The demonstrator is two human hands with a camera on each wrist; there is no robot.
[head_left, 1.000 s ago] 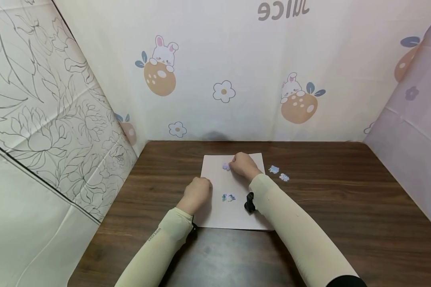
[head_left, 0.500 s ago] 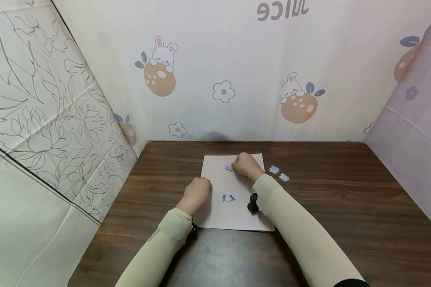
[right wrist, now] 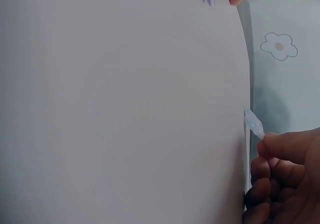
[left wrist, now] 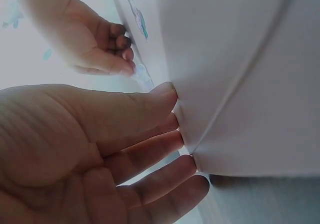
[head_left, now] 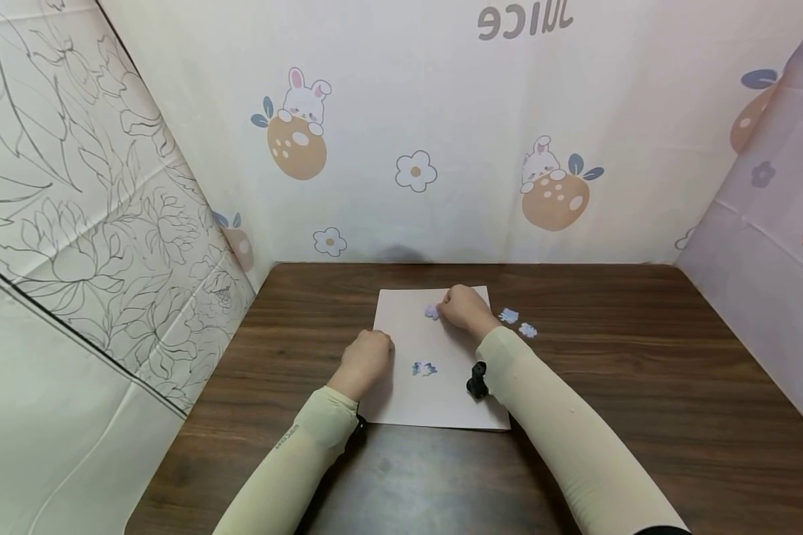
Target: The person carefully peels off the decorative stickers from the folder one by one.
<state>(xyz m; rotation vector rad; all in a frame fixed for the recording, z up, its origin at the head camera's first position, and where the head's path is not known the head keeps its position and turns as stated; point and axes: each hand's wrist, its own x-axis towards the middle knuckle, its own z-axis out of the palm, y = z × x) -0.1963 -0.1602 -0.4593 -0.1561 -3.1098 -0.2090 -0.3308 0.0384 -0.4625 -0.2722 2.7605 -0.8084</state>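
Observation:
A white sheet (head_left: 408,401) lies on the brown table. My right hand (head_left: 467,308) is over its upper part and pinches a small pale-lilac sticker (head_left: 431,312) between thumb and finger. In the right wrist view that sticker (right wrist: 255,123) stands tilted, its lower edge at the paper; I cannot tell if it touches. My left hand (head_left: 366,358) rests at the sheet's left edge. The left wrist view shows its fairly straight fingers (left wrist: 160,181) with the tips touching the paper. A shiny blue-green sticker (head_left: 424,368) with a wing-like outline lies on the sheet's middle.
Two more pale-blue cutout stickers, an upper one (head_left: 509,316) and a lower one (head_left: 527,330), lie on the table (head_left: 629,357) right of the sheet. A patterned curtain (head_left: 442,96) hangs behind the table's far edge. A dark wrist camera (head_left: 477,380) hangs under my right wrist.
My right hand has shifted slightly right across the upper sheet, carrying the lilac sticker with it. The left hand stays at the sheet's left edge.

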